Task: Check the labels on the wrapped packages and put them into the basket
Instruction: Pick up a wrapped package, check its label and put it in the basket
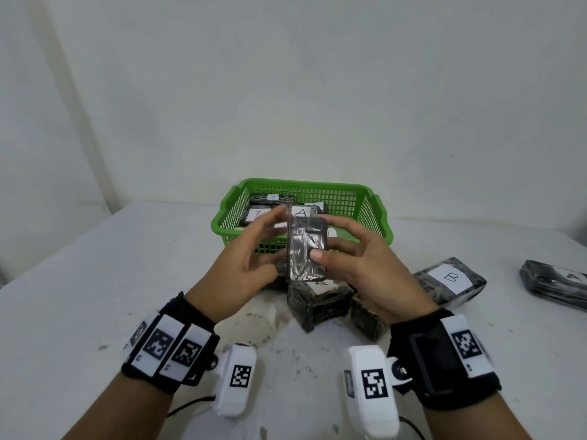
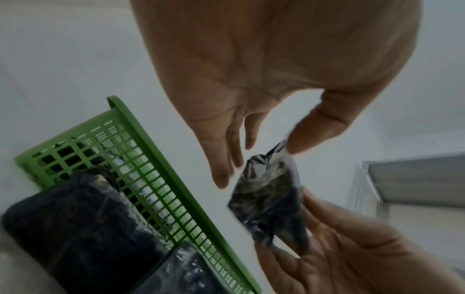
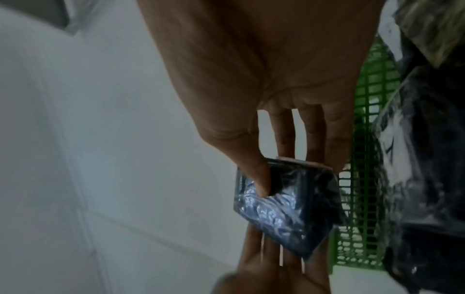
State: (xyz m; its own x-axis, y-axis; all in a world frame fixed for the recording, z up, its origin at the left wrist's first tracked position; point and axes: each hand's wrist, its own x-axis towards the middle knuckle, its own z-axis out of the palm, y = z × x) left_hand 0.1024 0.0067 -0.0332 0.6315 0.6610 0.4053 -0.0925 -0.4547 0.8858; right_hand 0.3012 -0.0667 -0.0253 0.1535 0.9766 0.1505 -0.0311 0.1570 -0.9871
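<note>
A black wrapped package is held upright over the table, just in front of the green basket. My right hand pinches it, thumb on the near face and fingers behind. My left hand has straight, spread fingers beside the package's left edge. In the left wrist view its thumb touches the package's wrap corner. The face turned toward me shows no label. The right wrist view shows the thumb pressing the package. Inside the basket lie several packages labelled A and B.
On the white table lie more wrapped packages: one labelled A under my hands, one beside it, one labelled B to the right, another at the far right edge. A white wall stands behind the basket.
</note>
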